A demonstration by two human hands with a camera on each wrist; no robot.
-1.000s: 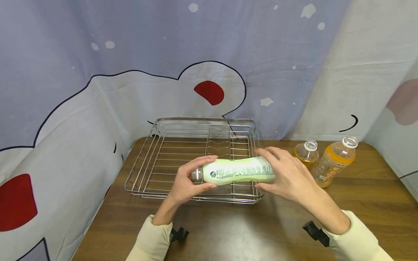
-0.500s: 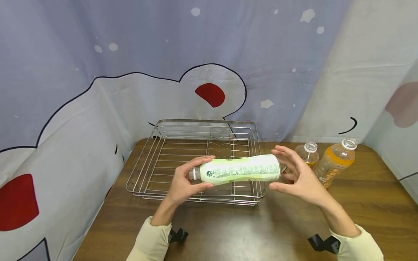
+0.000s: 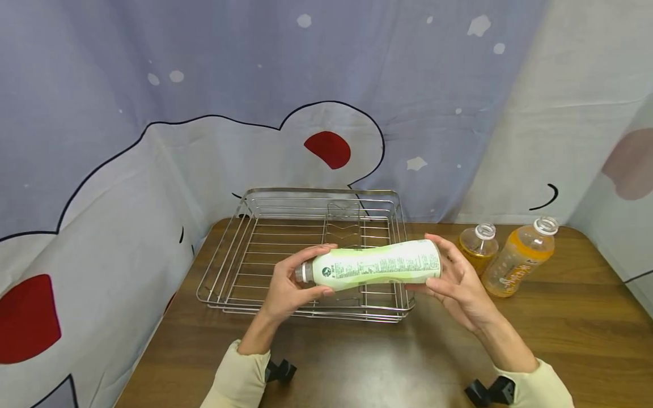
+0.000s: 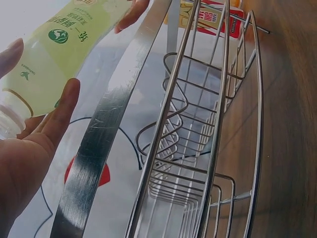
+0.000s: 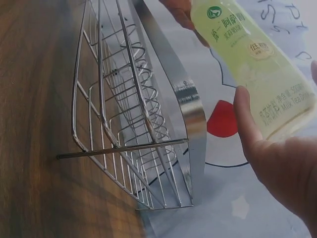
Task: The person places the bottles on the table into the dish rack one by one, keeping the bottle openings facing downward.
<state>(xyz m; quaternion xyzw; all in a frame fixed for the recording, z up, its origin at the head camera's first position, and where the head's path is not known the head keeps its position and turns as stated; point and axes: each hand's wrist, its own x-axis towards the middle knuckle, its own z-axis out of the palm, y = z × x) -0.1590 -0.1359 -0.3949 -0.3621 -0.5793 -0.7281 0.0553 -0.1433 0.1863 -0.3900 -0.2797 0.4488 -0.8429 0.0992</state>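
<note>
A pale green milk tea bottle point(image 3: 377, 265) lies sideways in the air over the front of a wire dish rack point(image 3: 321, 190), its neck to the left. My left hand point(image 3: 285, 286) grips the neck end, thumb in front and fingers over the top. At the base end, my right hand point(image 3: 464, 292) holds the bottle between thumb and fingers, with some fingers hidden behind it. The label faces the head view with small print. In the right wrist view, the thumb lies along the side of the bottle point(image 5: 252, 64) close to its base.
Two clear bottles with white neck rings, a shorter one point(image 3: 478, 246) and a taller orange-labelled one point(image 3: 520, 258), stand at the right on the wooden table point(image 3: 576, 317). A patterned curtain point(image 3: 229, 68) hangs behind the rack. Red and yellow packaging point(image 4: 208, 20) shows past the rack.
My right hand comes off the bottle's base, draws away to the right, then comes back to hold that end from lower down. My left hand keeps its grip and the bottle barely moves.
</note>
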